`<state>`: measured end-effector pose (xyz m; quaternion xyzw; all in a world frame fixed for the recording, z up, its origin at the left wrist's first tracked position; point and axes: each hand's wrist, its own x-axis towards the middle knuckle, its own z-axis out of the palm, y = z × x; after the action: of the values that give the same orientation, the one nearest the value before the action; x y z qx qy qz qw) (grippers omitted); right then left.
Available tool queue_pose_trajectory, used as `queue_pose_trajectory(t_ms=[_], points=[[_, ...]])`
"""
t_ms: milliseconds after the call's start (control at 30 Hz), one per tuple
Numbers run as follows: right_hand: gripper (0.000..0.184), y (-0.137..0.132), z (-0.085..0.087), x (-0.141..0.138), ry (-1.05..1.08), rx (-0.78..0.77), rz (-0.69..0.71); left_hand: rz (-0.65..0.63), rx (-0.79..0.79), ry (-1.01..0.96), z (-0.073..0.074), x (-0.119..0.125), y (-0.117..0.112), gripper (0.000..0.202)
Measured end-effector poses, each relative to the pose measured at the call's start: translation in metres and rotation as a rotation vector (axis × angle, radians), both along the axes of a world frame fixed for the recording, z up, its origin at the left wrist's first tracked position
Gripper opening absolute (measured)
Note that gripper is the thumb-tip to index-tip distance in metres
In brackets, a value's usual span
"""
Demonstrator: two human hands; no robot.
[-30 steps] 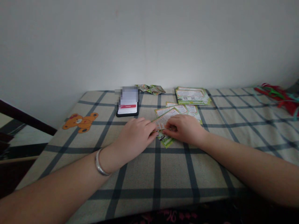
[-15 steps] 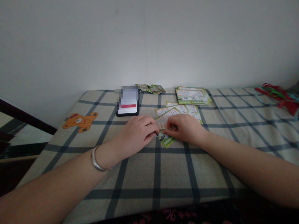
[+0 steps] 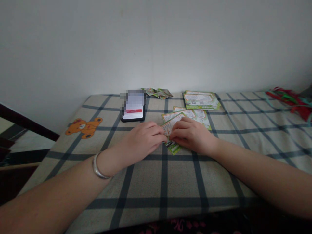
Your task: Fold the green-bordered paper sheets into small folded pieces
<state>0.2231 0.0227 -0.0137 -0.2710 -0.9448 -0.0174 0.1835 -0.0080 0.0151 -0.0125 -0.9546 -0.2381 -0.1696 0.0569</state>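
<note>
Several green, white and orange printed cards (image 3: 198, 114) lie fanned out on the checked cloth, overlapping one another. My left hand (image 3: 146, 138) is at their left edge, its fingers pressed together at a card corner. Over the front of the cards, my right hand (image 3: 192, 134) is curled, thumb and fingers closed. The two sets of fingertips nearly meet above the frontmost card (image 3: 175, 149), whose green end shows below them. Whatever is between the fingers is hidden. A silver bangle (image 3: 96, 165) circles my left wrist.
Behind my left hand lies a phone (image 3: 133, 114) with its screen lit and partly blurred. Crumpled green wrappers (image 3: 163, 93) lie by the wall. A stack of similar cards (image 3: 201, 100) is at the back right. Red and green material (image 3: 297, 104) lies far right; a bear patch (image 3: 84, 127) is left.
My right hand's fingers have extended slightly and moved a little left, closer to my left fingertips. My left hand has shifted slightly. The cards look unmoved.
</note>
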Motion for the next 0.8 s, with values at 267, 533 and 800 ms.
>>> queue_pose_trajectory(t_ms=[267,533,800], points=[[0.021,-0.003,0.005,0.002,-0.121,0.113,0.098,-0.022,0.054,0.075,0.0,0.002,-0.001,0.011],[0.02,-0.005,0.009,0.004,-0.217,0.157,0.07,-0.006,0.04,0.102,0.001,0.0,0.0,0.012],[0.02,-0.006,0.013,0.009,-0.219,0.089,0.074,-0.057,0.063,0.096,0.007,-0.007,0.003,0.017]])
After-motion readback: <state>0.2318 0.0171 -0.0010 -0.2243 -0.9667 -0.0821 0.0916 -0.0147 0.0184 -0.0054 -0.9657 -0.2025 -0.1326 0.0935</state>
